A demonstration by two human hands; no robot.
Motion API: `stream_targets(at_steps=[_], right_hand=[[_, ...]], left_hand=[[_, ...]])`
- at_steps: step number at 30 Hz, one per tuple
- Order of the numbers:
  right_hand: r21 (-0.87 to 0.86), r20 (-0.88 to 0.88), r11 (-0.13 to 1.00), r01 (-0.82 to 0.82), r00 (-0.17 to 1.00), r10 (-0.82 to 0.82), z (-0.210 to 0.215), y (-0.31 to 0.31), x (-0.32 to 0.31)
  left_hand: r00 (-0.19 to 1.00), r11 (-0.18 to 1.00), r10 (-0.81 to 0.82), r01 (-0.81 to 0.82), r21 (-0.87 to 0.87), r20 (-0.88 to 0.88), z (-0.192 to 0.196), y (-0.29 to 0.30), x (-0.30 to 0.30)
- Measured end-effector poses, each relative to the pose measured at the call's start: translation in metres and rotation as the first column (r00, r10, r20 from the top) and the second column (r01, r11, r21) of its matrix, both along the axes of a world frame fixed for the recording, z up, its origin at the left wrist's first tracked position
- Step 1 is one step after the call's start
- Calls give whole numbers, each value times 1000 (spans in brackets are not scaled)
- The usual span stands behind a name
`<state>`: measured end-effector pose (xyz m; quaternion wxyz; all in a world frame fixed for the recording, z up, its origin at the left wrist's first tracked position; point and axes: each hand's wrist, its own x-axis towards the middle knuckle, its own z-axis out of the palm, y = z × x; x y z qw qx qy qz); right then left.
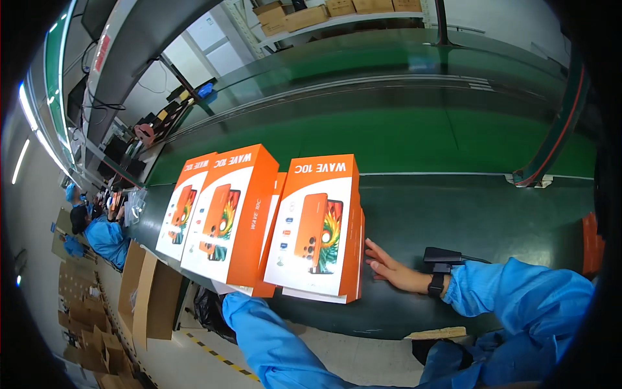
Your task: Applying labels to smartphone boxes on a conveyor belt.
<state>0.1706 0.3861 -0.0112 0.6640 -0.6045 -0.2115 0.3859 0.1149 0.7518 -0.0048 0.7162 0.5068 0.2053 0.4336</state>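
Note:
Several orange-and-white phone boxes stand in stacks near the front edge of the dark green table. They form a left stack (pixel 176 223), a middle stack (pixel 227 214) and a right stack (pixel 315 227), with more boxes partly visible under the top ones. My left arm's blue sleeve (pixel 272 337) reaches up to the near side of the middle stack; the hand itself is hidden by the boxes. Beside the right stack is my right hand (pixel 395 269), fingers stretched out and at or close to the stack's right side. A black device is strapped to that wrist.
Behind the boxes runs a green conveyor belt (pixel 402 139). A dark post (pixel 551 139) rises at the right, with an orange object (pixel 591 243) at the table's right end. An open cardboard box (pixel 149 295) stands on the left. Other people in blue (pixel 107 240) sit farther off.

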Motion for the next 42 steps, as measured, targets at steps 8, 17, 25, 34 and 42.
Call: stream_targets(at_steps=[8,17,25,34,42], right_hand=[[50,-227,999,-9,974,20,32,-11,-1],[104,-361,981,165,925,-118,2,-187,-15],[-32,-309,870,492,823,-476,45,-383,-72],[42,-301,759,650,733,-611,-15,-526,-102],[51,-414,773,633,717,-560,-26,-549,-109]], left_hand=[[969,987,158,-162,-7,-188,-6,-28,-27],[898,994,102,-73,84,-427,-17,-179,-57],[732,893,-316,444,70,-604,-31,-364,-59],[492,679,-545,734,-13,-679,-34,-500,-66],[486,680,-587,730,-69,-648,-36,-502,-90]])
